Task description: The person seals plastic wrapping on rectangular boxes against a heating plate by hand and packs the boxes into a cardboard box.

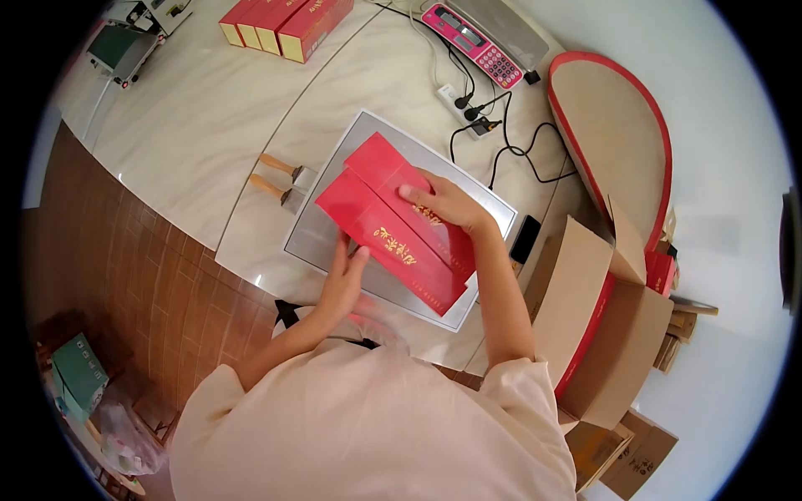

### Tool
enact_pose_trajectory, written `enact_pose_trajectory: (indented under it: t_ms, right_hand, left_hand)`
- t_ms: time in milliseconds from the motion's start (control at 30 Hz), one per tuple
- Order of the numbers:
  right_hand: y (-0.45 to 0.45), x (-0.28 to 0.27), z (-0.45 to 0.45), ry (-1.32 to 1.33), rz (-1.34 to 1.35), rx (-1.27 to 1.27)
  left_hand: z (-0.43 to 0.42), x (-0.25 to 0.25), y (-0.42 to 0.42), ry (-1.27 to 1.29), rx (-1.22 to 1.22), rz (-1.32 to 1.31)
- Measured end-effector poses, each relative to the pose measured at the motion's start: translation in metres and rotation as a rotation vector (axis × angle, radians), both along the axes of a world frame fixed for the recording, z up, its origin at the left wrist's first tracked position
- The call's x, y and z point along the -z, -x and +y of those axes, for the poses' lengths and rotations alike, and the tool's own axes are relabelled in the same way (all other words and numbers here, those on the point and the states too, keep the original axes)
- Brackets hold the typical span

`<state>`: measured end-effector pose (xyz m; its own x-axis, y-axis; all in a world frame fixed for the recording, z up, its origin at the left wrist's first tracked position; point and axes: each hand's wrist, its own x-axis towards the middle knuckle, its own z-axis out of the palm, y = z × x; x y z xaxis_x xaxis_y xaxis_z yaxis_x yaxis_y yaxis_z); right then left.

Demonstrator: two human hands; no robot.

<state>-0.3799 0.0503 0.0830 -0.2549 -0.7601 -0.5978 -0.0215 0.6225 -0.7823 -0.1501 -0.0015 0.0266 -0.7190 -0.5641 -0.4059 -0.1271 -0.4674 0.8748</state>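
Left hand [338, 285] low centre: thumb apart, fingers at near packet's [396, 252] lower-left edge; cannot tell if gripping. Right hand [453, 205] clasps far packet [386, 169], thumb on its face. Both packets red, gold lettering, side by side mid-frame, over grey tray [316, 240]. Open carton [570, 284] at right. Phone [525, 239] right of tray; scrapers [271, 188] left. Power strip [455, 104], upper centre; pink scale [472, 46] beyond. Red boxes [292, 25], top left of centre.

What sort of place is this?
Probably a small packing workspace, perhaps a shop's back room: a pink digital scale on the pale table, an open cardboard carton beside it, and a row of red boxes on the tabletop.
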Motion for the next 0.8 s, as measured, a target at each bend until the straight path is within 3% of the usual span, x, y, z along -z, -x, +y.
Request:
enact_pose_trajectory:
  t_ms: [133,267,433,533,667,800]
  right_hand:
    - [-0.012,-0.010,0.021,0.131,0.028,0.129]
    - [-0.026,-0.036,0.062,0.231,0.283,0.321]
    - [-0.058,-0.058,0.112,0.649,0.169,0.548]
    - [-0.082,-0.041,0.134,0.688,0.136,0.608]
    - [-0.109,-0.035,0.131,0.723,0.162,0.669]
    - [-0.112,-0.046,0.123,0.579,0.293,0.661]
  left_hand:
    - [0.003,-0.002,0.014,-0.035,0.080,0.169]
    - [0.006,-0.028,0.022,0.196,0.251,0.185]
    - [0.000,-0.070,0.038,0.493,0.357,0.313]
    - [-0.008,-0.076,0.043,0.723,0.380,0.335]
    - [-0.017,-0.066,0.036,0.774,0.428,0.307]
    - [-0.027,-0.074,0.037,0.756,0.511,0.287]
